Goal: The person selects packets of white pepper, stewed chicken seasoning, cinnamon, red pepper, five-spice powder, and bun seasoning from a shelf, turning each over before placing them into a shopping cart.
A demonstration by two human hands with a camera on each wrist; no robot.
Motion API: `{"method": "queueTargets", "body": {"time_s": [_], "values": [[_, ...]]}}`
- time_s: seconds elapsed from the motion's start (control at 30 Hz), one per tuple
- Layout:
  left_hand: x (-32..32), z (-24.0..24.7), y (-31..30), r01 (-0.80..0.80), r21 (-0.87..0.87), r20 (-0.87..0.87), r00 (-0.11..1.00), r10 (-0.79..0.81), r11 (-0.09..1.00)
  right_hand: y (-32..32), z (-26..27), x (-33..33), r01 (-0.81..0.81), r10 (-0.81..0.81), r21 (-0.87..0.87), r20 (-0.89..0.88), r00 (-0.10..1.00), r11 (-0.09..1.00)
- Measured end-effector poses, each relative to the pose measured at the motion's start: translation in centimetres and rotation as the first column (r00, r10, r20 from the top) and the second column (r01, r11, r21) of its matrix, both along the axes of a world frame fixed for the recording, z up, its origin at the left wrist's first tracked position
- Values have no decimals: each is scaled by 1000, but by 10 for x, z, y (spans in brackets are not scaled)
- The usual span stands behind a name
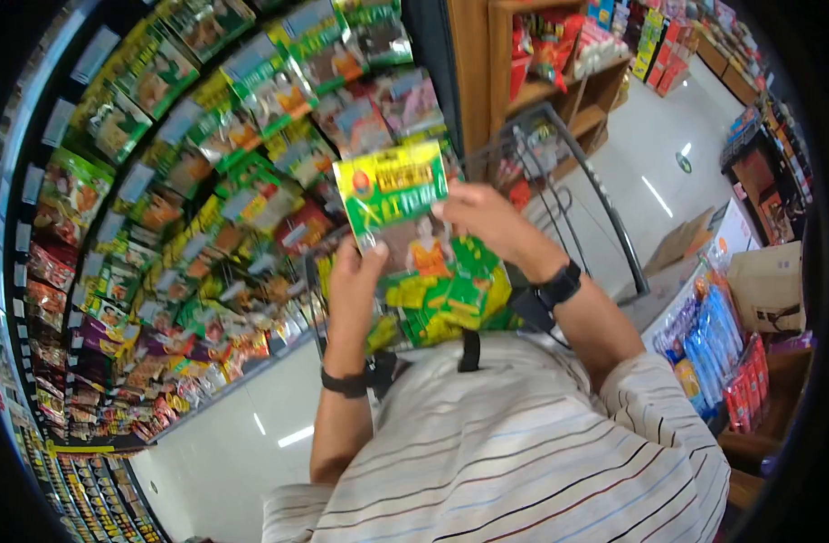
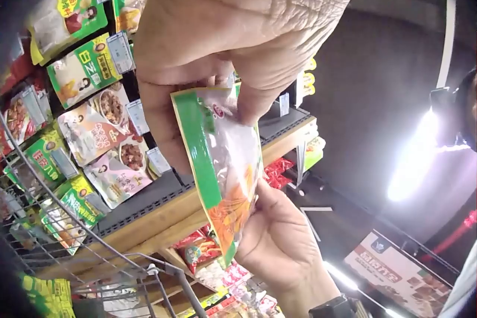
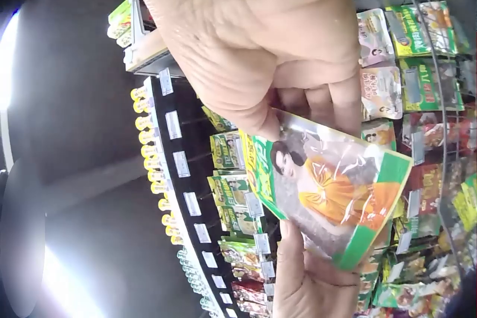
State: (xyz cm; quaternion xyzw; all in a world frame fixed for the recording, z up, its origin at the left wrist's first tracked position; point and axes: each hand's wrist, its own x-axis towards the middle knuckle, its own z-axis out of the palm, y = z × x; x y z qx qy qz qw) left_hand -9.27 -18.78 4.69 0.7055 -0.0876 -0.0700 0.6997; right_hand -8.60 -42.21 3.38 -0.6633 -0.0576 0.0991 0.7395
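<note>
A flat green and yellow seasoning packet point(image 1: 387, 185) is held up over a shopping cart, between both hands. Its lower half carries a picture of a figure in an orange dress, plain in the right wrist view on the packet point(image 3: 328, 191). My left hand point(image 1: 355, 276) pinches the lower left edge, thumb on the front. On the opposite side, my right hand point(image 1: 491, 222) grips the right edge between thumb and fingers. In the left wrist view the packet point(image 2: 220, 161) tilts, seen partly edge-on. Below it, several similar green and yellow packets point(image 1: 446, 303) lie in the cart.
Shelves of hanging packets point(image 1: 242, 118) with price tags rise at the left and ahead. The cart's dark rim point(image 1: 613, 217) curves out in front to the right. A wooden shelf unit point(image 1: 478, 63) stands beyond it. Cardboard boxes point(image 1: 767, 285) and bagged goods point(image 1: 713, 335) are at the right.
</note>
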Motion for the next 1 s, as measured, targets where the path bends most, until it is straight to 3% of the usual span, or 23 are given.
{"method": "queueTargets", "body": {"time_s": [0.07, 0.17, 0.33, 0.73, 1.0], "values": [[5, -10, 3, 7, 62, 66, 998, -11, 998, 2, 9, -1, 47, -46, -14, 86, 995, 999], [7, -8, -1, 8, -24, 41, 999, -7, 1000, 0, 19, 2, 16, -14, -64, 31, 999, 998], [9, 7, -9, 56, -138, 47, 998, -50, 989, 3, 35, 1, -89, 78, 127, 93, 993, 988], [24, 5, -22, 94, -88, 44, 995, -90, 992, -6, 19, 10, -27, 11, 137, 117, 993, 990], [49, 0, -29, 98, -22, 82, 992, -95, 995, -11, 17, 18, -62, 51, 152, 76, 996, 986]]}}
